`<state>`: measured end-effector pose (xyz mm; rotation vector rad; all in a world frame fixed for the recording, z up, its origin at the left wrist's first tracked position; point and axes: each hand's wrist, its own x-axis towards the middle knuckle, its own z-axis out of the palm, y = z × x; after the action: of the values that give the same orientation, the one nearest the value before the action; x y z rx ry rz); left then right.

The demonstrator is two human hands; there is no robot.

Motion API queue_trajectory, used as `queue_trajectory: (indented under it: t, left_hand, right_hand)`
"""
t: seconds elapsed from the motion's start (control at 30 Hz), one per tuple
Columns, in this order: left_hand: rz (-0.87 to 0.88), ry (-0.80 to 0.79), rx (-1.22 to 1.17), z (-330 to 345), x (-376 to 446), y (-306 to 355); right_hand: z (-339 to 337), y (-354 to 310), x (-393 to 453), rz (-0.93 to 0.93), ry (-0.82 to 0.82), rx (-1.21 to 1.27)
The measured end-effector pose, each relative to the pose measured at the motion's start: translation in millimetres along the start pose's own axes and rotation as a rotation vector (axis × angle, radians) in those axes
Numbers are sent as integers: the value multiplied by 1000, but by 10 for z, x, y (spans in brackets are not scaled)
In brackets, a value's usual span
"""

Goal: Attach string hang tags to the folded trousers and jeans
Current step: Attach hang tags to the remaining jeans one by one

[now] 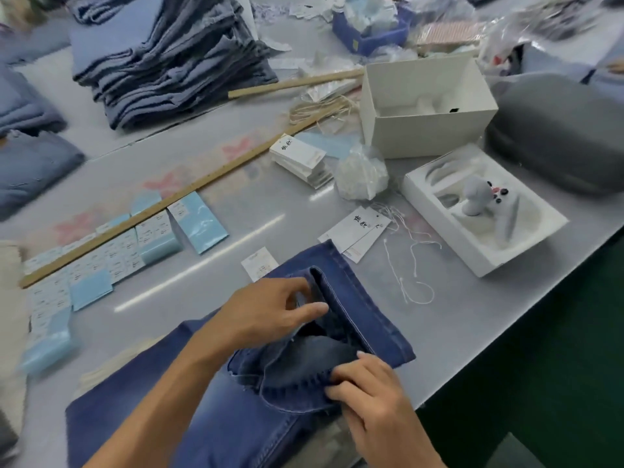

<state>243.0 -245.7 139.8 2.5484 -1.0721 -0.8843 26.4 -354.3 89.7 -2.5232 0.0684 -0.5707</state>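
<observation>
A pair of dark blue folded jeans (368, 305) lies at the table's near edge, its waistband opened up. My left hand (270, 312) pinches the waistband fabric near the top of the opening. My right hand (368, 390) grips the lower flap of the waistband at its stitched edge. Just beyond the jeans lie white hang tags (358, 231) with black characters, and loose white strings (408, 265) trail beside them on the grey table. A small white label (258, 265) rests by the jeans' far left corner.
A stack of white tags (300, 160) and a crumpled plastic bag (361, 177) sit mid-table. Pale blue packets (199, 221) line a long wooden ruler (135, 224) at left. A white box (425, 106), its tray (483, 211), a grey case (560, 133) and folded jeans piles (169, 59) stand behind.
</observation>
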Motion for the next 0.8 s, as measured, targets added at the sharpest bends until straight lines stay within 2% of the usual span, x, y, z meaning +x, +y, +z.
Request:
queue_trajectory:
  t: [0.13, 0.2, 0.37, 0.53, 0.73, 0.8]
  left_hand:
    - [24, -66, 181, 185, -163, 99]
    - [16, -61, 163, 219, -196, 55]
    - [25, -103, -302, 141, -274, -243]
    - [14, -85, -649, 108, -336, -366]
    - [2, -39, -751, 167, -343, -337]
    - [4, -33, -813, 193, -356, -310]
  right_hand:
    - [-37, -27, -32, 68, -40, 54]
    - [-71, -6, -53, 102, -68, 66]
    - [-153, -7, -51, 64, -58, 105]
    - [-278, -88, 10, -57, -165, 149]
    - [-368, -160, 137, -70, -260, 56]
    - [-345, -213, 244, -32, -225, 30]
